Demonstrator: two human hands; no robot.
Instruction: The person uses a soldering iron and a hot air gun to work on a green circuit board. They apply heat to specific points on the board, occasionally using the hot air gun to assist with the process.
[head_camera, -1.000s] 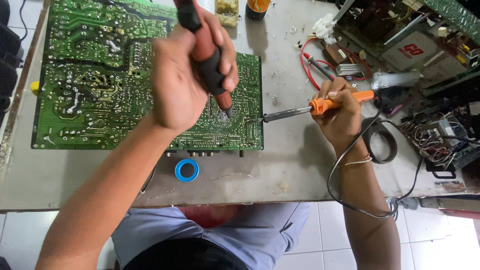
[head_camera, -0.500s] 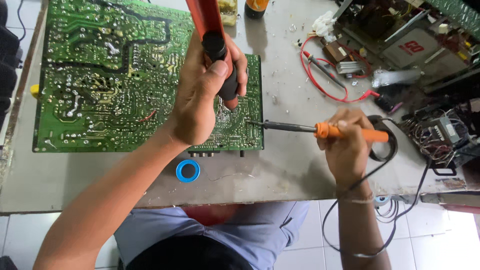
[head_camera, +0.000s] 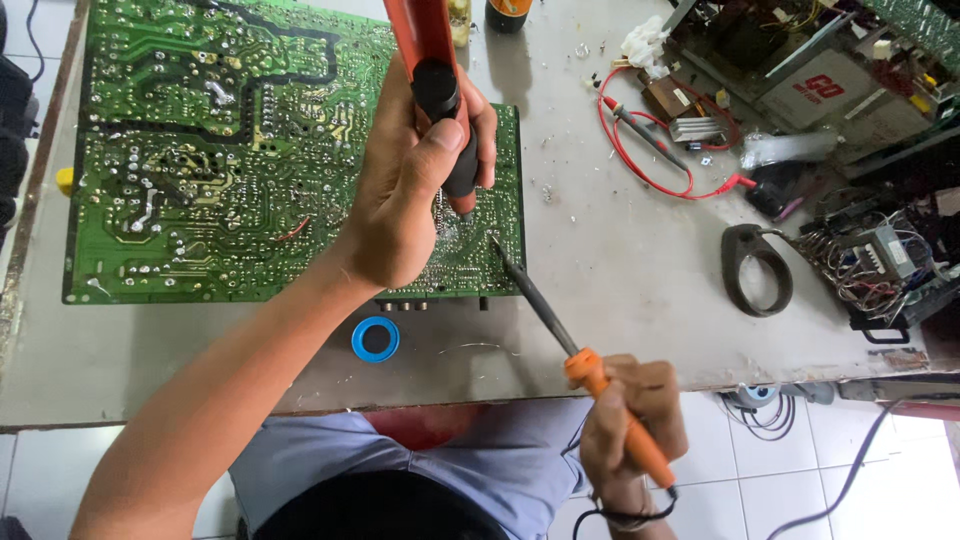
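Observation:
My left hand (head_camera: 405, 190) grips a red and black desoldering pump (head_camera: 435, 75) upright, its tip pressed on the lower right part of a large green circuit board (head_camera: 200, 150) lying solder side up. My right hand (head_camera: 635, 420) holds an orange-handled soldering iron (head_camera: 560, 335) near the table's front edge. The iron's dark tip points up-left and reaches the board's right edge, just beside the pump's tip.
A small blue ring (head_camera: 375, 339) lies on the grey table (head_camera: 620, 260) in front of the board. A black loop-shaped part (head_camera: 757, 268), red probe leads (head_camera: 650, 140) and a pile of opened electronics (head_camera: 850, 120) fill the right side. A cord hangs below my right wrist.
My right hand swung down toward the table's front edge, turning the iron from level to a steep diagonal with its tip still at the board. The left hand raised the pump more upright.

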